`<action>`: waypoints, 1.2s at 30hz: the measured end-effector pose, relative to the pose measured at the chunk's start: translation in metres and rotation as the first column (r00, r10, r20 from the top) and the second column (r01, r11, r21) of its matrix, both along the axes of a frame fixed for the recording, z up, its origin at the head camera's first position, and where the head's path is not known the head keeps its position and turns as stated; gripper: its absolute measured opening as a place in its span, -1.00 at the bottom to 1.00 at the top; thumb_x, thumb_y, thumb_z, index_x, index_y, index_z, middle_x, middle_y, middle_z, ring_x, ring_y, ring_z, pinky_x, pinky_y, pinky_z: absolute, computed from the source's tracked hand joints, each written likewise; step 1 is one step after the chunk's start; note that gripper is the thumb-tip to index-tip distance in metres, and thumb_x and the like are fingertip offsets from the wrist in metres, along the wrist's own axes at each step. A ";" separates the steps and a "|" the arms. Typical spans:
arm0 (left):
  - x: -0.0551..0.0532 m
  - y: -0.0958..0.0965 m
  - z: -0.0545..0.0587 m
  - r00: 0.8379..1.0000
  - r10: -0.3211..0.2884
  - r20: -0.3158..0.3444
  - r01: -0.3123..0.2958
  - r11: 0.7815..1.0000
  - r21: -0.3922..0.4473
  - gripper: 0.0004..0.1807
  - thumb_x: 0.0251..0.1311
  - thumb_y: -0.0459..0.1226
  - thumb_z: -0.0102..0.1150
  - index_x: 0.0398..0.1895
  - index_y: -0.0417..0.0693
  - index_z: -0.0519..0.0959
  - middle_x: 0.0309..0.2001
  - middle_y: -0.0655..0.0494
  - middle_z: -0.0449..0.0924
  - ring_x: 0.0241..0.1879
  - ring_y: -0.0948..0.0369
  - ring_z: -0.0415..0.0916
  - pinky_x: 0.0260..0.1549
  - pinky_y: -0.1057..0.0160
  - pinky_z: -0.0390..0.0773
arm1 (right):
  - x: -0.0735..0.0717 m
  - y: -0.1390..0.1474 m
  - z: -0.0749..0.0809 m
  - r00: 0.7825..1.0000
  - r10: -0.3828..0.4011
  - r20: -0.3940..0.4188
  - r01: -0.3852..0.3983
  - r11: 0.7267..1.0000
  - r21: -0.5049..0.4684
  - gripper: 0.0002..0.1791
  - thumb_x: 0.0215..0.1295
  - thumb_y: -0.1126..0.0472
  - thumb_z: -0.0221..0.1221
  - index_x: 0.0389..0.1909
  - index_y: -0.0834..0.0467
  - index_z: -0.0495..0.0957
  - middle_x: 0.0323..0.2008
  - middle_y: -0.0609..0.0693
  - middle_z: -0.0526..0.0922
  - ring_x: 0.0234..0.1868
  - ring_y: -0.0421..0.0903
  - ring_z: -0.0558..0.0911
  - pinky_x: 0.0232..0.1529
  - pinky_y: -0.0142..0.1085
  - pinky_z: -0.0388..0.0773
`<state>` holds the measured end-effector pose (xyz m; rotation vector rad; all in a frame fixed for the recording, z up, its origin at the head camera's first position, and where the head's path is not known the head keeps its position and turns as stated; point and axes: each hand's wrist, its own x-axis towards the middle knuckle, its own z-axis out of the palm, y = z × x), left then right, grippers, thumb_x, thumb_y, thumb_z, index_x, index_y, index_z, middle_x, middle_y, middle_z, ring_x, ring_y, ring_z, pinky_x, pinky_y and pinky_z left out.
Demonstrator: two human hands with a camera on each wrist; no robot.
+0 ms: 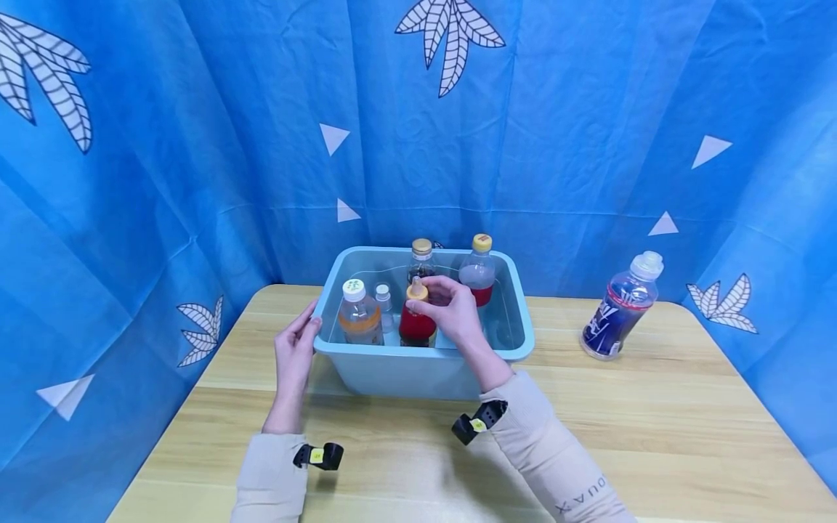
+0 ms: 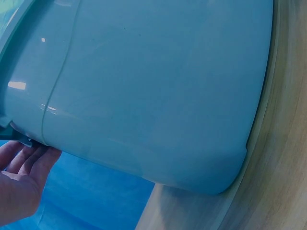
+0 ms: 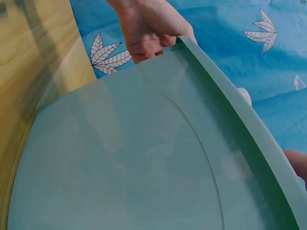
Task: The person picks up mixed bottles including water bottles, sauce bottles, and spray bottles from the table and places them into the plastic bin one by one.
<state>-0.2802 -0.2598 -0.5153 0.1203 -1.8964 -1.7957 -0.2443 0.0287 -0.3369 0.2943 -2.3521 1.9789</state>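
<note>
A light blue plastic tub [image 1: 418, 374] stands on the table. My left hand [image 1: 297, 352] grips its left end at the rim; in the left wrist view the fingers [image 2: 41, 165] curl under the rim's edge. Over the tub's front part, my right hand [image 1: 451, 312] pinches a red-labelled bottle [image 1: 416, 327] by its orange-yellow cap, the bottle upright inside the tub. Left of it are a white-capped bottle with an orange band [image 1: 360, 319] and a small clear bottle [image 1: 384, 305]. Behind stand a dark-liquid bottle [image 1: 421, 269] and a yellow-capped bottle [image 1: 479, 272].
A clear bottle with a dark blue label and white cap [image 1: 617, 309] leans on the right side of the wooden table [image 1: 654, 421]. Blue patterned curtains [image 1: 562, 145] hang close around the table's back and sides.
</note>
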 end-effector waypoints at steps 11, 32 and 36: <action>0.001 0.001 0.004 1.000 -0.005 -0.004 0.005 1.000 0.010 -0.57 0.08 0.06 0.08 0.07 0.34 0.46 0.06 0.25 0.46 0.01 0.23 0.43 -0.19 0.23 0.51 | -0.003 -0.002 0.001 0.997 -0.019 0.074 0.014 0.998 0.059 -0.63 -0.06 0.21 0.33 -0.16 0.08 0.54 -0.20 -0.03 0.62 -0.17 -0.11 0.57 -0.11 -0.28 0.51; 0.000 0.001 0.001 1.000 0.003 0.012 -0.003 1.000 0.001 -0.58 0.08 0.07 0.07 0.07 0.36 0.45 0.07 0.26 0.45 0.02 0.23 0.42 -0.18 0.22 0.50 | -0.002 -0.003 0.002 0.995 -0.016 0.097 0.006 0.994 0.107 -0.62 -0.03 0.22 0.31 -0.12 0.11 0.50 -0.19 0.01 0.60 -0.16 -0.08 0.57 -0.12 -0.29 0.52; 0.001 0.001 0.001 1.000 0.002 0.010 -0.002 1.000 -0.001 -0.58 0.09 0.06 0.07 0.07 0.36 0.45 0.07 0.26 0.45 0.02 0.23 0.42 -0.18 0.22 0.50 | -0.002 -0.003 0.001 0.996 -0.003 0.084 -0.007 0.994 0.112 -0.61 -0.03 0.23 0.30 -0.11 0.12 0.49 -0.17 0.02 0.59 -0.15 -0.08 0.56 -0.12 -0.29 0.52</action>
